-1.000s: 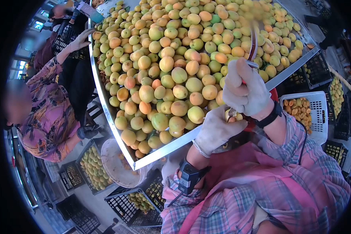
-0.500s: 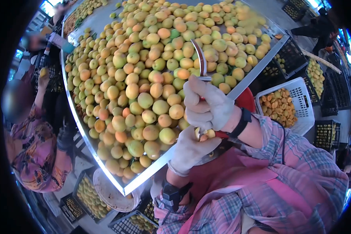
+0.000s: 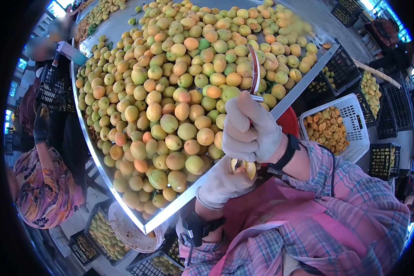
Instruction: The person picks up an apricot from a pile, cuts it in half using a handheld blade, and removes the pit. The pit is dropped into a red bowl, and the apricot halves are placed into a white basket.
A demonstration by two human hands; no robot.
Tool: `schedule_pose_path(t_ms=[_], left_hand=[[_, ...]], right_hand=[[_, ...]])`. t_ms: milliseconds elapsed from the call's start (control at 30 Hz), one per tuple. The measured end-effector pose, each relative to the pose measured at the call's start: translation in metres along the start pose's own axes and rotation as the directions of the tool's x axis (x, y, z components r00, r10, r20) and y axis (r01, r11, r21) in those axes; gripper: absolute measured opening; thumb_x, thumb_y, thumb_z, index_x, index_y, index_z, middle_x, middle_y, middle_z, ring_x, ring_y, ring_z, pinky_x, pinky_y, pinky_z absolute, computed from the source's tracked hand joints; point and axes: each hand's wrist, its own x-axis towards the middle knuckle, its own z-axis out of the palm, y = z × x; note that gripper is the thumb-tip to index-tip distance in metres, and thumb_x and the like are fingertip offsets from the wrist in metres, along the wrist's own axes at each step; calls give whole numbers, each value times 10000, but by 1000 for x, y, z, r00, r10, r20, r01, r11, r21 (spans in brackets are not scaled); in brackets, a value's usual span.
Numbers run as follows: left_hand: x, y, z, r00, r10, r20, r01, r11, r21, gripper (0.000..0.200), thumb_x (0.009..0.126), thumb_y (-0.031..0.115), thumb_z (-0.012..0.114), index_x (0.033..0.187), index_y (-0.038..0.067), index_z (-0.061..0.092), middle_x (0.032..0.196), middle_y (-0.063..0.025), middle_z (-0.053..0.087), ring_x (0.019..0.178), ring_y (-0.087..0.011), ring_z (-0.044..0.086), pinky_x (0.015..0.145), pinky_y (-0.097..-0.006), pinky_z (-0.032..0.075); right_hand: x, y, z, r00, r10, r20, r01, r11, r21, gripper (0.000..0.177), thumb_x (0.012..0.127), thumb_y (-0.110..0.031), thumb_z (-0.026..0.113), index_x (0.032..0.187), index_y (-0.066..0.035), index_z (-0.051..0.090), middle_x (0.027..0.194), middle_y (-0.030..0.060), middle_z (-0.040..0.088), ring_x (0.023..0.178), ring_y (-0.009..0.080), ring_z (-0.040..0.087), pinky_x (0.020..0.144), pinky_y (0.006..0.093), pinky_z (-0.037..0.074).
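My left hand (image 3: 221, 185), in a pale glove, is closed around a cut apricot (image 3: 249, 170) whose opened flesh faces up. Just above it, my right hand (image 3: 252, 131), also gloved, is wrapped round a knife with a curved blade (image 3: 255, 69). The blade points up and away over the fruit, and the fist hides most of the handle. A large heap of whole yellow-green and orange apricots (image 3: 170, 122) lies on the metal-edged table right beside both hands.
A raised metal rim (image 3: 175, 202) borders the table. At right stand a white crate (image 3: 361, 133) of cut apricots and a red container (image 3: 288, 123). A white bucket (image 3: 138, 239) stands below the table corner. Across the table is a co-worker in a patterned top (image 3: 50, 188).
My right hand and the knife have shifted slightly right. The apricot in my left hand now shows more of its cut inside. The co-worker at left has changed arm position.
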Motion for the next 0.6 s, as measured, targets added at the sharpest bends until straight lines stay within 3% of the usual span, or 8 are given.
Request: schedule_pose_path(t_ms=[100, 133, 200, 233, 300, 467, 567, 600], left_hand=[[-4, -5, -1, 994, -57, 94, 85, 939, -333, 363, 793, 222, 700, 1079, 42, 568, 795, -9, 592, 686, -71, 544, 539, -189, 402], [-2, -3, -2, 994, -55, 98, 85, 940, -330, 363, 793, 222, 700, 1079, 42, 568, 795, -9, 592, 686, -71, 544, 539, -189, 402], [1, 1, -4, 956, -213, 201, 287, 813, -507, 397, 871, 327, 613, 1124, 37, 512, 774, -39, 576, 657, -83, 540, 523, -179, 398], [1, -2, 0, 957, -211, 201, 286, 814, -506, 397, 871, 327, 613, 1124, 37, 512, 774, -39, 576, 657, -83, 540, 523, -179, 398], [0, -12, 10, 990, -129, -51, 96, 901, -424, 374, 930, 382, 483, 1070, 37, 505, 734, -83, 551, 520, -85, 473, 440, -166, 335], [-4, -18, 2, 993, -75, 94, 107, 906, -410, 330, 920, 345, 474, 1016, 30, 504, 717, -97, 531, 432, -77, 373, 380, -186, 258], [-7, -19, 0, 990, -116, 85, 142, 882, -450, 279, 910, 285, 522, 1024, 30, 511, 734, -91, 538, 443, -55, 387, 373, -184, 249], [-8, -21, -3, 991, -105, 86, 130, 920, -370, 272, 894, 246, 546, 1054, 28, 521, 760, -100, 549, 497, -93, 452, 417, -203, 321]], right_hand=[[-1, -2, 0, 998, -52, -39, 52, 999, -17, 486, 1040, -455, 261, 727, -115, 414, 499, -63, 290, 353, 62, 250, 331, 226, 253], [-1, -3, 1, 994, -65, -85, 65, 998, -9, 485, 1042, -444, 266, 721, -112, 414, 498, -61, 290, 353, 63, 255, 331, 227, 256], [-1, -5, 1, 997, -57, -59, 55, 998, -23, 490, 1038, -437, 301, 686, -108, 390, 491, -50, 284, 359, 73, 264, 345, 233, 249], [-2, -5, 2, 998, -43, -36, 42, 999, -35, 504, 1034, -430, 337, 651, -104, 367, 484, -40, 277, 366, 83, 273, 358, 240, 242], [-5, -6, 6, 998, -61, -34, 56, 989, -136, 493, 1031, -395, 361, 640, -95, 380, 481, -31, 306, 368, 88, 296, 368, 242, 254], [-7, 0, 18, 982, -100, 160, 149, 932, -330, 416, 992, -263, 471, 627, -67, 436, 507, 4, 429, 386, 101, 375, 398, 244, 291], [-11, -4, 16, 953, -72, 294, 250, 734, -631, 202, 884, -190, 631, 753, -44, 584, 640, 39, 564, 543, 130, 536, 506, 261, 415], [-16, -6, 13, 956, -24, 292, 234, 661, -713, 242, 886, -305, 604, 823, -72, 627, 717, 31, 602, 636, 166, 577, 609, 300, 451]])
